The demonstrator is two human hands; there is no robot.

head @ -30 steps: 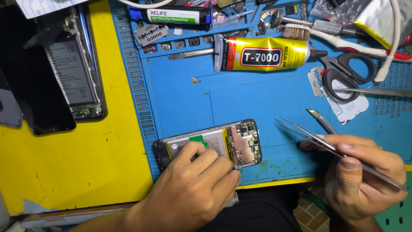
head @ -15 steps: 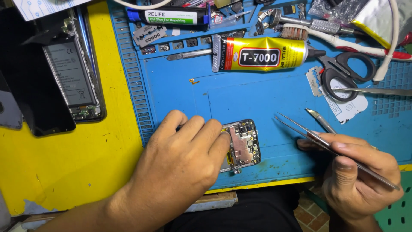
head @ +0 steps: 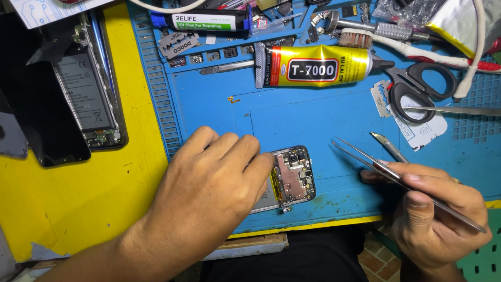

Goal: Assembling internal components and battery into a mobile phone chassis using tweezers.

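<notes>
While the left hand [head: 209, 188] is lying flat on the opened phone [head: 292, 178], the right hand [head: 433, 214] is pinching tweezers [head: 386, 172]; a slip risks scratching that bare board.

A blue work mat [head: 334, 130] is being shown on a yellow table [head: 78, 209]; a yellow-and-black glue tube [head: 313, 65] and black-handled scissors [head: 417, 89] are being seen.

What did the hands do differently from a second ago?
The left hand slid up over the opened phone; it now covers most of it, leaving only the circuit-board end showing. The right hand kept holding the tweezers in the same spot. The glue tube and scissors did not move.
</notes>
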